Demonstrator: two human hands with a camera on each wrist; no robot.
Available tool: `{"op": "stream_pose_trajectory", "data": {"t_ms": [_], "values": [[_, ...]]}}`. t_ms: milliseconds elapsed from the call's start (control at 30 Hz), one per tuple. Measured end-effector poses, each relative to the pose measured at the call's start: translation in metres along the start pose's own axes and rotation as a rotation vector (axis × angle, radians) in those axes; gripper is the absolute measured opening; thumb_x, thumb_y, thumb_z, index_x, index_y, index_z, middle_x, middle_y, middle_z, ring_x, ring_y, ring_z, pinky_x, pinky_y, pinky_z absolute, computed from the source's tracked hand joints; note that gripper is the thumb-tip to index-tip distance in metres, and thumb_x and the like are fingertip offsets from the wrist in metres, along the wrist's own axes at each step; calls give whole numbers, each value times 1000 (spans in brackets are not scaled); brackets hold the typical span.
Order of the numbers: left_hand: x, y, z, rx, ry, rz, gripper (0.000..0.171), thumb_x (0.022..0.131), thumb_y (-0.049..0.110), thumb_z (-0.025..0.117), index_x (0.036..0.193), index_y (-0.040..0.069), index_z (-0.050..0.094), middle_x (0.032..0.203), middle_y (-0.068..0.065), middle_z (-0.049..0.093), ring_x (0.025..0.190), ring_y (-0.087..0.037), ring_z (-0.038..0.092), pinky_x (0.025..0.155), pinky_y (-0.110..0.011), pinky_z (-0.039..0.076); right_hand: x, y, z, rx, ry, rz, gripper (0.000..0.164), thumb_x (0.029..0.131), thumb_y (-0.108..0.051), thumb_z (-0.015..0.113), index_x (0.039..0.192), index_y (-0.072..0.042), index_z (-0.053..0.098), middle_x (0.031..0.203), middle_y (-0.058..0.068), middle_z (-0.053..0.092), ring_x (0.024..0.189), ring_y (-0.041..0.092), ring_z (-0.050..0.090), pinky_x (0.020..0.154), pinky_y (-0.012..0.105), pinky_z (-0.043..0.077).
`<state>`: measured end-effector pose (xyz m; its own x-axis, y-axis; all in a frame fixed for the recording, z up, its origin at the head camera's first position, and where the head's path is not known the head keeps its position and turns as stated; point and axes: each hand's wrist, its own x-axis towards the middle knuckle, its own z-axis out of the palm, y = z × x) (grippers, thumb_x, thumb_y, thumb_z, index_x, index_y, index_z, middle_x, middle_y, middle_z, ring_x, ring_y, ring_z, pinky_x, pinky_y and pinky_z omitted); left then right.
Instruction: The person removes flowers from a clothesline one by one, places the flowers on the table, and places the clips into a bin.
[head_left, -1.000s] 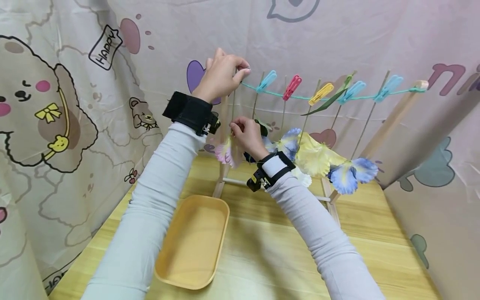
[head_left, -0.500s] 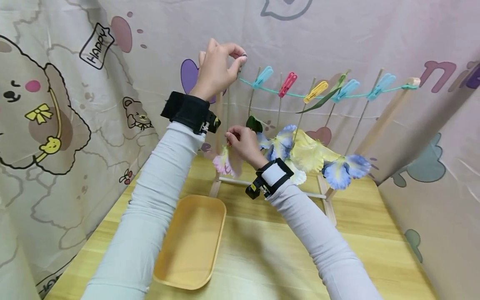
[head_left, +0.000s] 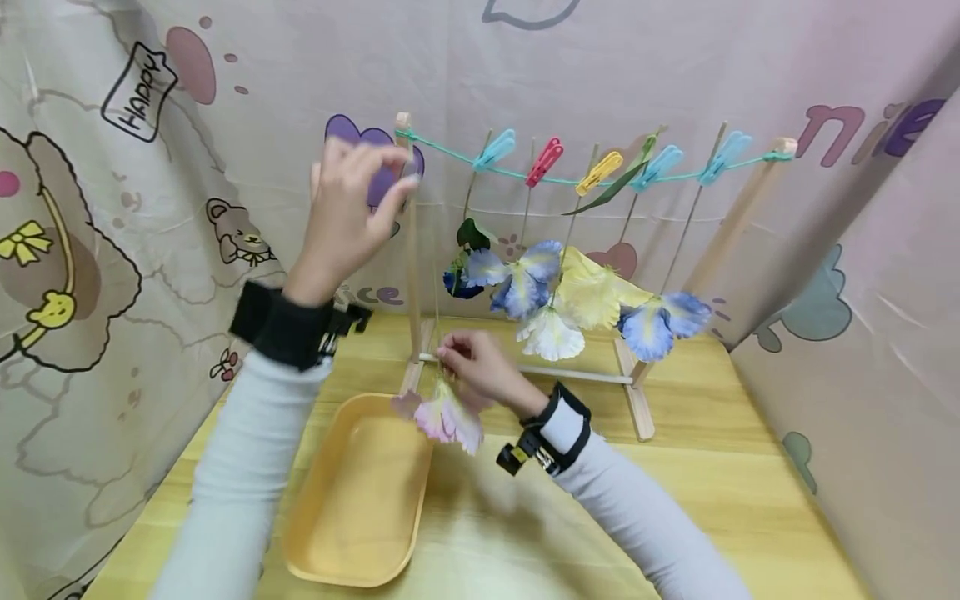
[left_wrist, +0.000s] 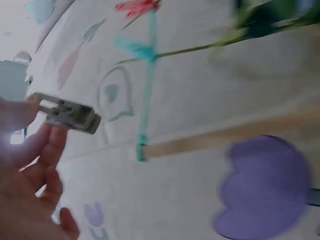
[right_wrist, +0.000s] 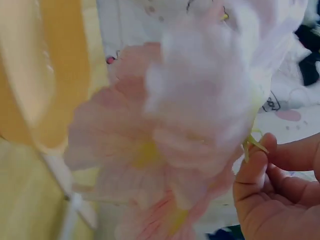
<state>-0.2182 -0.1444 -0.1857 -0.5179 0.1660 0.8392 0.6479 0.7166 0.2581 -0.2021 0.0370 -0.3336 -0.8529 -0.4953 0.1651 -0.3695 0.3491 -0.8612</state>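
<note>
In the head view my left hand (head_left: 348,212) is raised left of the wooden rack's left post (head_left: 413,275). The left wrist view shows it pinching a grey clothespin (left_wrist: 72,114) between thumb and fingers. My right hand (head_left: 491,371) pinches the stem of a pink artificial flower (head_left: 447,418) just above the bloom, near the back right corner of the yellow tray (head_left: 300,533). The flower hangs head down, its thin stem rising above the fingers. Seen from the right wrist, its pale pink petals (right_wrist: 200,90) fill the middle and the fingertips grip the green base.
A teal cord (head_left: 450,154) spans the rack. Blue, red and yellow clothespins (head_left: 600,173) on it hold several hanging artificial flowers, among them a yellow one (head_left: 592,287), a white one (head_left: 551,333) and a blue one (head_left: 660,325). A printed curtain surrounds the table.
My left hand has come off the cord's left end and moved left and down with the clothespin. My right hand has lowered the pink flower from the rack toward the tray.
</note>
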Motion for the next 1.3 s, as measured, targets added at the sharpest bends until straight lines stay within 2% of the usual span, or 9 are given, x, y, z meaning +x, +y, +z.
{"op": "stream_pose_trajectory", "data": {"t_ms": [200, 300, 400, 533, 700, 867, 1033, 1200, 1300], "values": [[-91, -32, -1, 56, -391, -124, 25, 87, 16, 62, 107, 1, 61, 108, -17, 64, 103, -33, 49, 95, -54, 33, -38, 33, 22, 84, -99, 64, 16, 93, -7, 53, 85, 4, 62, 70, 12, 61, 58, 8, 53, 56, 22, 49], [-136, -44, 0, 108, -570, -156, 27, 88, 21, 61, 105, 1, 62, 103, -16, 65, 99, -31, 57, 91, -51, 43, -53, 50, 29, 136, -137, 98, 17, 93, -6, 53, 86, 8, 61, 69, 13, 59, 57, 8, 51, 56, 23, 48], [-177, -54, 6, 134, -681, -123, 26, 88, 23, 62, 99, 0, 64, 89, -11, 66, 80, -22, 61, 76, -39, 51, -67, 65, 33, 202, -163, 159, 19, 93, -5, 51, 90, 12, 59, 68, 9, 57, 58, 8, 50, 57, 23, 48], [-218, -60, 17, 163, -776, -64, 16, 85, 21, 67, 85, 4, 64, 75, -1, 59, 62, -8, 51, 56, -23, 44, -80, 88, 38, 301, -155, 267, 19, 92, -1, 49, 97, 16, 55, 69, 2, 55, 59, 8, 51, 58, 23, 49], [-239, -60, 32, 217, -932, -58, 20, 81, 22, 72, 71, 14, 56, 66, 4, 48, 55, -4, 39, 50, -19, 32, -83, 112, 49, 409, -130, 367, 19, 89, 4, 47, 102, 18, 50, 67, 1, 55, 57, 7, 52, 55, 18, 46], [-246, -64, 41, 252, -973, -37, 34, 78, 19, 75, 62, 15, 45, 57, 5, 36, 51, -6, 32, 50, -21, 27, -80, 123, 63, 389, -129, 438, 14, 89, 2, 50, 98, 13, 53, 66, 2, 56, 54, 6, 52, 52, 17, 45], [-254, -70, 51, 252, -1014, -9, 43, 77, 15, 74, 57, 17, 36, 55, 7, 23, 50, -7, 25, 51, -23, 24, -78, 128, 77, 331, -131, 454, 9, 88, 3, 53, 92, 11, 55, 64, 5, 59, 50, 6, 53, 48, 17, 46], [-259, -74, 57, 299, -1017, 6, 39, 72, 15, 77, 58, 15, 40, 54, 4, 34, 49, -8, 31, 49, -25, 28, -67, 131, 85, 259, -81, 424, 6, 86, 4, 56, 85, 10, 56, 60, 5, 58, 47, 6, 52, 46, 16, 44], [-259, -74, 60, 332, -1048, -2, 38, 71, 18, 79, 60, 14, 43, 56, 2, 42, 50, -9, 38, 48, -26, 33, -60, 131, 88, 200, -64, 400, 5, 84, 4, 57, 83, 9, 57, 58, 7, 59, 46, 7, 52, 45, 18, 45]]}}
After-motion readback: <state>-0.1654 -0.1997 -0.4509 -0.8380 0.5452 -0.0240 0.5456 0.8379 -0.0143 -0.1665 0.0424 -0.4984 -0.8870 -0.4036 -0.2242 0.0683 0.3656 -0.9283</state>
